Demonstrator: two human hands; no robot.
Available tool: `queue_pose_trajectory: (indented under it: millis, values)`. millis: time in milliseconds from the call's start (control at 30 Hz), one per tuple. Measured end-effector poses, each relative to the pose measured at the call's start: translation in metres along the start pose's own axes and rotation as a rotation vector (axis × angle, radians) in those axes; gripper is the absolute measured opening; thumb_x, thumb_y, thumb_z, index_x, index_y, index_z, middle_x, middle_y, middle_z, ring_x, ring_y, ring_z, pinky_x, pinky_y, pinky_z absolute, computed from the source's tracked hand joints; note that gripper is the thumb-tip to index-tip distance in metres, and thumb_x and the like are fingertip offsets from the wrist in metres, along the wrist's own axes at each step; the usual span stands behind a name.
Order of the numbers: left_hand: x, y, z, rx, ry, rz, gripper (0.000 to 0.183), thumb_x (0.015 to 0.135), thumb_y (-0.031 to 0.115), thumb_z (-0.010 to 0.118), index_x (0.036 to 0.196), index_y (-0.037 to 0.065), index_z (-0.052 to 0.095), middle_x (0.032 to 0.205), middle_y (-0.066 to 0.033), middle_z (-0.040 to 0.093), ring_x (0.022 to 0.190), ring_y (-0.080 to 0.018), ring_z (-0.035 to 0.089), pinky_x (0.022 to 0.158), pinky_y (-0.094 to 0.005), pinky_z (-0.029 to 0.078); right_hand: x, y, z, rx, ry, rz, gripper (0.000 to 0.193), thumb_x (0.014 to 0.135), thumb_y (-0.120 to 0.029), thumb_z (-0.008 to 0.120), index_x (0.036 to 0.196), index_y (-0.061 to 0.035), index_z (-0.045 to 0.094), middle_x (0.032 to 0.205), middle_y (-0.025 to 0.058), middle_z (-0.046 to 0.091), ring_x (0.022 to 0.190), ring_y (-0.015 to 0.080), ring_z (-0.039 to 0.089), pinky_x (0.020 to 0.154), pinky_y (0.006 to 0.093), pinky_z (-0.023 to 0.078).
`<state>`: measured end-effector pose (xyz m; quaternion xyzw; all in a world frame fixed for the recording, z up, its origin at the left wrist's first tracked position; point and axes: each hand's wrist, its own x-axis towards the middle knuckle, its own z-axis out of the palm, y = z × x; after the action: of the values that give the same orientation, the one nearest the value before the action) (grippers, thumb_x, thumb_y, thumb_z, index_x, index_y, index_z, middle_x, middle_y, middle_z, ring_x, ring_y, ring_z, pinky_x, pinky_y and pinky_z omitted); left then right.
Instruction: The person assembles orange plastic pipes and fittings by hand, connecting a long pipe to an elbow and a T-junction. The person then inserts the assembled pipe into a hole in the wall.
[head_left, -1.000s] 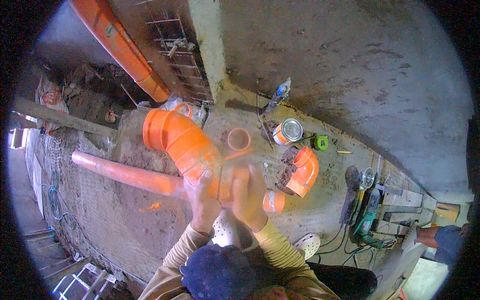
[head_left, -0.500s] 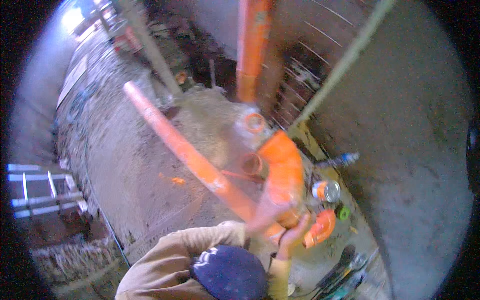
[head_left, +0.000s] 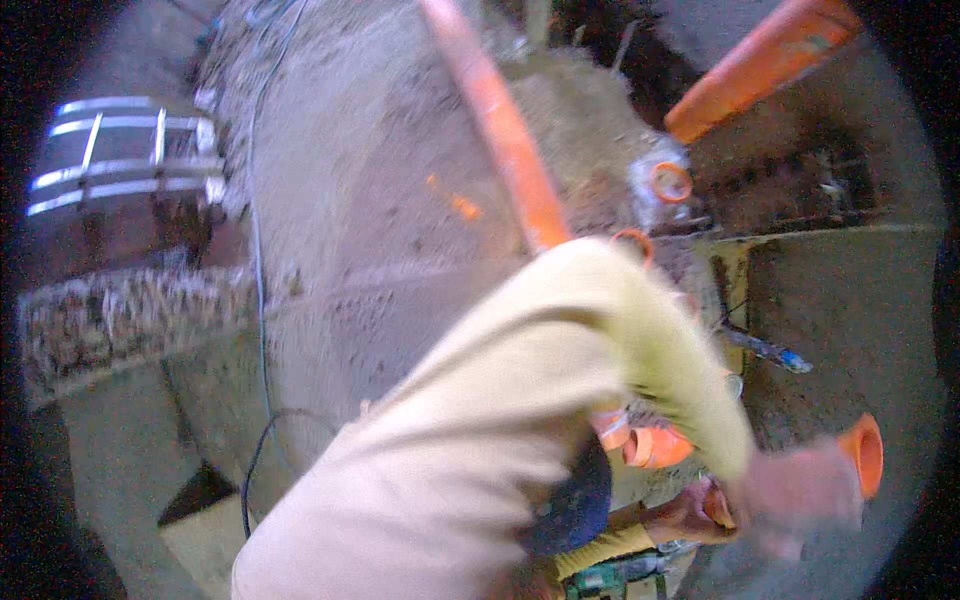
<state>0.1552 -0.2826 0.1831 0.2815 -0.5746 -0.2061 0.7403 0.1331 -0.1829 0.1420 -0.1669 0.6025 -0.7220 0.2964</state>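
Left hand (head_left: 805, 490) is covering the big orange fitting (head_left: 868, 455) near four o'clock, fingers too blurred to tell; right-hand (head_left: 690, 512) fingers are closing round its seeming other end. Long orange pipe (head_left: 505, 140) is lying separate, toward twelve, unjoined.

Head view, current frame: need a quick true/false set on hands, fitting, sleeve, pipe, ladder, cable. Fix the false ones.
1. The left hand is at an orange fitting on the picture's right side. True, though blur hides its exact grip.
2. Only one hand is in view. False: the right hand shows too, lower right, against something orange.
3. A thin cable runs along the ground left of the long orange pipe. True.
4. The metal ladder is right of that pipe. False: it is on the left.
5. The left sleeve is black. False: it is pale tan.
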Motion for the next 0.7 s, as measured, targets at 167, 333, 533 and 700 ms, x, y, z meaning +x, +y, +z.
queue_pose_trajectory:
  millis: [167,333,533,700]
  values:
    - [-0.028,0.086,0.08,-0.414,-0.355,0.223,0.069,0.078,0.034,0.075,0.134,0.001,0.052,0.131,-0.0195,0.054,0.128,-0.0377,0.05,0.107,-0.0479,0.042,0.015,-0.013,-0.014,-0.065,-0.021,-0.151,0.061,0.095,-0.046,0.064,0.137,-0.0034,0.052,0.129,0.0102,0.059,0.117,0.0238,0.06,0.102,0.0409,0.047]
    - [-0.048,0.093,0.079,-0.715,-0.658,0.294,0.069,0.074,0.031,0.078,0.131,0.002,0.055,0.13,-0.0199,0.054,0.125,-0.0377,0.051,0.106,-0.0473,0.043,0.006,0.012,-0.011,-0.04,-0.044,-0.158,0.065,0.092,-0.044,0.069,0.138,-0.0026,0.05,0.13,0.0114,0.057,0.119,0.0253,0.058,0.104,0.0422,0.045]
    - [-0.005,0.026,-0.024,-0.385,-0.813,-0.23,0.077,0.074,0.029,0.083,0.136,0.0,0.05,0.132,-0.0194,0.05,0.124,-0.0364,0.05,0.105,-0.046,0.043,0.018,0.014,-0.037,-0.029,0.116,-0.274,0.07,0.088,-0.04,0.076,0.139,-0.0017,0.048,0.131,0.0129,0.054,0.121,0.0272,0.055,0.107,0.0437,0.042]
    - [-0.057,-0.053,-0.127,-0.478,-0.466,-1.069,0.066,0.091,0.021,0.074,0.145,0.002,0.041,0.14,-0.0144,0.055,0.127,-0.0256,0.058,0.105,-0.0419,0.052,-0.021,0.051,0.004,-0.15,0.088,-0.403,0.076,0.084,-0.038,0.081,0.14,-0.0009,0.045,0.133,0.0141,0.053,0.122,0.0287,0.053,0.109,0.0449,0.04]
